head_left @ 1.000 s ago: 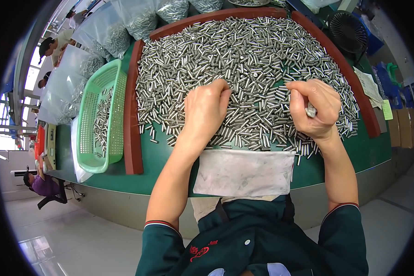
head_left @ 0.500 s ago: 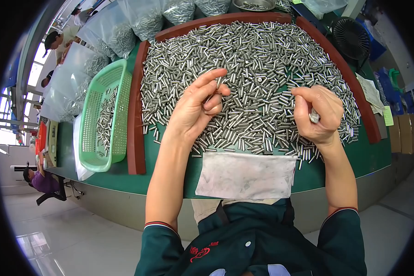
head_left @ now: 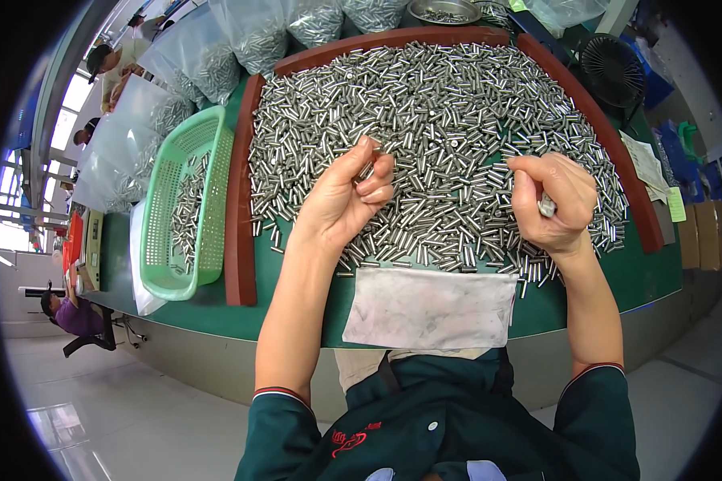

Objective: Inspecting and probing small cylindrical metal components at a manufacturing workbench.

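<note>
A wide layer of short, shiny metal pins (head_left: 425, 104) covers the green table in front of me. Over its near left part, my left hand (head_left: 349, 192) is closed, thumb and forefinger tips together and the other fingers curled in. A bit of metal, apparently a pin, shows between them, largely hidden. To the right, my right hand (head_left: 557, 200) is a fist wrapped round several metal pins, whose ends (head_left: 547, 206) peek out beneath the thumb. Between my forearms a stained white cloth (head_left: 431, 309) lies flat at the table's front edge.
Dark red bars (head_left: 242, 200) border the pins at left, back and right. A green basket (head_left: 221, 192) holding more pins stands on the left. Behind are clear bags of pins (head_left: 261, 44) and a metal bowl (head_left: 444, 11); a black fan (head_left: 612, 68) sits back right. People work far left.
My left hand's outstretched forefinger has curled in to the thumb, and its fingers have drawn together. My right hand stays almost still in its fist.
</note>
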Available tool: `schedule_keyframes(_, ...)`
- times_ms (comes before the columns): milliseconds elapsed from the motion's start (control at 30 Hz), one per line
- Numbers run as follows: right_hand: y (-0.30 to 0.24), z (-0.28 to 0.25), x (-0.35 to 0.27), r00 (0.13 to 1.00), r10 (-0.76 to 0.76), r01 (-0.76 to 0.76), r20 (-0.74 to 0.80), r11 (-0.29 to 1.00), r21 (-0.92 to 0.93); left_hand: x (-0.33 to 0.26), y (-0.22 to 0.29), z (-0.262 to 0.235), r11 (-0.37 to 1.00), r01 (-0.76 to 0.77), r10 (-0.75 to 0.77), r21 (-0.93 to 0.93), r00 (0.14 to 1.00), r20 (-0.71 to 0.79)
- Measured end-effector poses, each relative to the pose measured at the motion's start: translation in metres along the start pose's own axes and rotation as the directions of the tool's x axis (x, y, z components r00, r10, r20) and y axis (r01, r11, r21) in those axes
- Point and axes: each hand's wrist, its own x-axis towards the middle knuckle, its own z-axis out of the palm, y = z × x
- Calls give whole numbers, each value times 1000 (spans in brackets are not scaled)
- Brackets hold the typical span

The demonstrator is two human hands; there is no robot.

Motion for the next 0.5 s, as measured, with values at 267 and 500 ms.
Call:
schedule_keyframes(267,1,1,-2,1000,4,-4,1,1000,-1,1,0,5,995,27,-29,-94,999,-23)
schedule_keyframes(500,1,2,0,1000,7,-7,-11,1000,5,0,3,10,971,-116,145,211,981,-129)
